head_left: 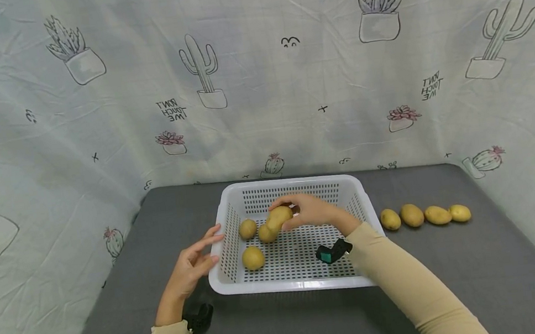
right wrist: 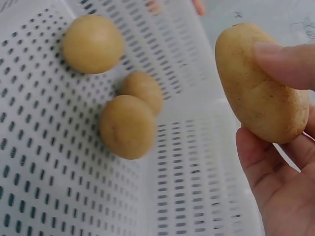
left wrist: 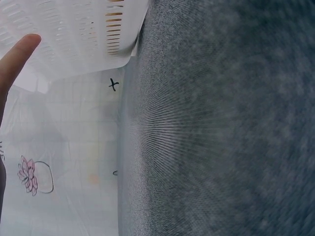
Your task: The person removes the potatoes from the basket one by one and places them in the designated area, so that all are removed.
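Note:
My right hand point(head_left: 309, 210) holds an oblong yellow potato point(head_left: 279, 218) between thumb and fingers above the white perforated basket point(head_left: 307, 286). In the right wrist view the held potato point(right wrist: 258, 83) is clear of the basket floor. Three potatoes lie in the basket's left part: one at the back point(head_left: 247, 229), one near the front point(head_left: 253, 258), and one point(head_left: 267, 234) partly behind the held one. My left hand point(head_left: 190, 265) touches the basket's left rim with extended fingers. A fingertip point(left wrist: 30, 42) shows beside the basket wall in the left wrist view.
Several more potatoes point(head_left: 411, 215) lie in a row on the dark grey table point(head_left: 465, 265), right of the basket. A patterned cloth point(head_left: 257, 79) hangs behind and beside the table. Black wrist cameras point(head_left: 200, 318) are strapped to both wrists.

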Available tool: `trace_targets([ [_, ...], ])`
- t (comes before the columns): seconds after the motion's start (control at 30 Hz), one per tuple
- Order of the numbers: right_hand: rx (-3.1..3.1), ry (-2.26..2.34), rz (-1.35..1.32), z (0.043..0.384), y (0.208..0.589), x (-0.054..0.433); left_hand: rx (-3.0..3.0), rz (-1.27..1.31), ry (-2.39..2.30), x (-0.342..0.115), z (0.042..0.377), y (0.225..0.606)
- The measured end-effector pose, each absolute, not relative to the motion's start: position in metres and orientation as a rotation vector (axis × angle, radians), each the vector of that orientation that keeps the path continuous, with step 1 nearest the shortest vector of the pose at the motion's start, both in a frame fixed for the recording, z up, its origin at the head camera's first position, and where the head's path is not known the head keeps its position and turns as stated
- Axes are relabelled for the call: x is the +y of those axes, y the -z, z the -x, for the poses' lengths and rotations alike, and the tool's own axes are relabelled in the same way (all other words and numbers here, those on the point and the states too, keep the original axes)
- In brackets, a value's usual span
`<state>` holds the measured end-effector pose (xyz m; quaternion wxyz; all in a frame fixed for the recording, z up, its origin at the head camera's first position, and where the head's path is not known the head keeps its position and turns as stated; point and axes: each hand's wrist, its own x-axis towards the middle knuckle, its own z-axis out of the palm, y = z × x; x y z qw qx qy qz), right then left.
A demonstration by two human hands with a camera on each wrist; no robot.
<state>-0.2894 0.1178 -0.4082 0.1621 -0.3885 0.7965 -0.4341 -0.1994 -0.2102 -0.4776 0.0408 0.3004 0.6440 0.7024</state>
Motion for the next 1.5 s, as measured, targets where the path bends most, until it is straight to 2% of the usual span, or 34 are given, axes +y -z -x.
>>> trace_targets([
  [0.8,2.275,1.642,0.904,0.288,0.389,0.148,1.958,-0.911,-2.159,-0.213,0.198,0.475],
  [1.5,2.126,2.007,0.946,0.263,0.376,0.188,1.929,-0.932,-2.156,-0.212,0.199,0.476],
])
